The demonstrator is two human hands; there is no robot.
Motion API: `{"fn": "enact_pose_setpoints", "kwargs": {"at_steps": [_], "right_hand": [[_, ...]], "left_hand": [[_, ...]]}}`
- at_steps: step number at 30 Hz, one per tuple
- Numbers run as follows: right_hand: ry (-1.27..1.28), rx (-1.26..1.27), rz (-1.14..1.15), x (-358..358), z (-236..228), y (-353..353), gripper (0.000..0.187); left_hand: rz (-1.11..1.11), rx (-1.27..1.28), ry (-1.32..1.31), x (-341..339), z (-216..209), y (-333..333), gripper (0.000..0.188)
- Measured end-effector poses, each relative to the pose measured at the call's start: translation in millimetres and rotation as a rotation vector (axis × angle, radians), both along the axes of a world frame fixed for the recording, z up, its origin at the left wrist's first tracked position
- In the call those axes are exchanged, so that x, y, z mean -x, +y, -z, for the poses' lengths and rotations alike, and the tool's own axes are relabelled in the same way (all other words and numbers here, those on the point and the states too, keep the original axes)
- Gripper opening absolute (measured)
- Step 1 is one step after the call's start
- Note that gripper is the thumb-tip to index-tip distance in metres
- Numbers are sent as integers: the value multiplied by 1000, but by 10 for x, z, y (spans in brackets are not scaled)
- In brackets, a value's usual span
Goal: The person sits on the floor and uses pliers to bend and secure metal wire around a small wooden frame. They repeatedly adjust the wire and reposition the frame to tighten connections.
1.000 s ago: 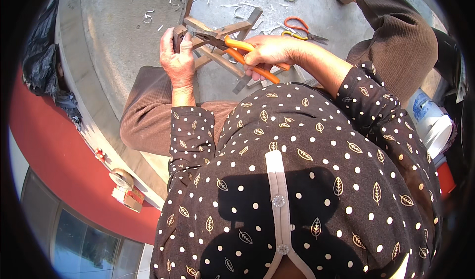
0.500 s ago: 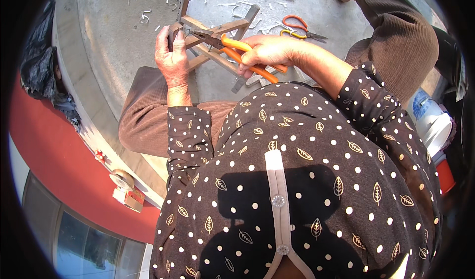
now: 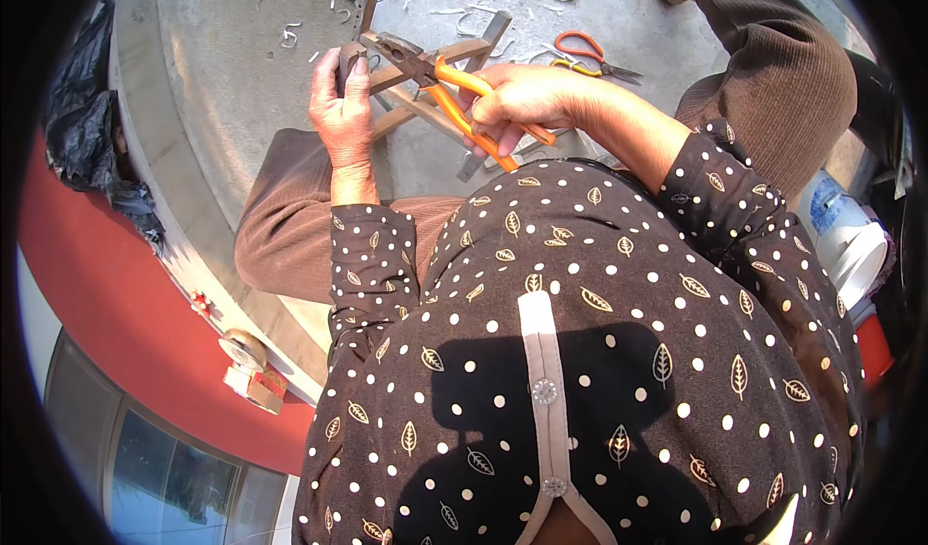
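My right hand (image 3: pixel 527 100) is clamped on the orange handles of the pliers (image 3: pixel 440 86); their nose meets the metal frame (image 3: pixel 425 91) above my knees. My left hand (image 3: pixel 340 110) grips the frame's left end. Beyond lie orange scissors (image 3: pixel 580 52) and pale scraps (image 3: pixel 464 9) on the concrete floor (image 3: pixel 242 81). A white bucket (image 3: pixel 851 241) stands at right, contents hidden.

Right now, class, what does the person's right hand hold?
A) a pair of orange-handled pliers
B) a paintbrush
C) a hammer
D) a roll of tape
A: the right hand grips orange-handled pliers, whose jaws meet the wooden frame that the left hand steadies.
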State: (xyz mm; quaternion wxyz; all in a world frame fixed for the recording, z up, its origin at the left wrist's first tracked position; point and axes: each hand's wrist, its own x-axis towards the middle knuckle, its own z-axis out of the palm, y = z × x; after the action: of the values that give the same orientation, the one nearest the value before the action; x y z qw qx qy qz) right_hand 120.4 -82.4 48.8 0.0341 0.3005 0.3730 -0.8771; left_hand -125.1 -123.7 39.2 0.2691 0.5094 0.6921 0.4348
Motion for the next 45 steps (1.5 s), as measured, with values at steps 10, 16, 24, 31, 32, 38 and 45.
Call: {"fn": "enact_pose_setpoints", "kwargs": {"at_steps": [10, 16, 24, 31, 32, 38, 45], "right_hand": [[19, 79, -79, 18, 45, 14, 31], [13, 96, -133, 54, 79, 28, 35], [-6, 57, -95, 90, 103, 5, 24], [-9, 124, -56, 94, 53, -10, 23], [-14, 131, -55, 95, 52, -7, 23], [-15, 192, -11, 97, 68, -37, 25], [15, 206, 28, 6, 92, -8, 32]], "left_hand": [[4, 11, -15, -56, -33, 7, 34], [-3, 29, 29, -55, -50, 16, 34], [13, 6, -4, -53, -44, 24, 32], [14, 24, 23, -66, -84, 49, 32], [11, 24, 24, -64, -80, 54, 32], [6, 19, 28, -48, -58, 45, 34], [62, -16, 57, -144, -116, 140, 39]]}}
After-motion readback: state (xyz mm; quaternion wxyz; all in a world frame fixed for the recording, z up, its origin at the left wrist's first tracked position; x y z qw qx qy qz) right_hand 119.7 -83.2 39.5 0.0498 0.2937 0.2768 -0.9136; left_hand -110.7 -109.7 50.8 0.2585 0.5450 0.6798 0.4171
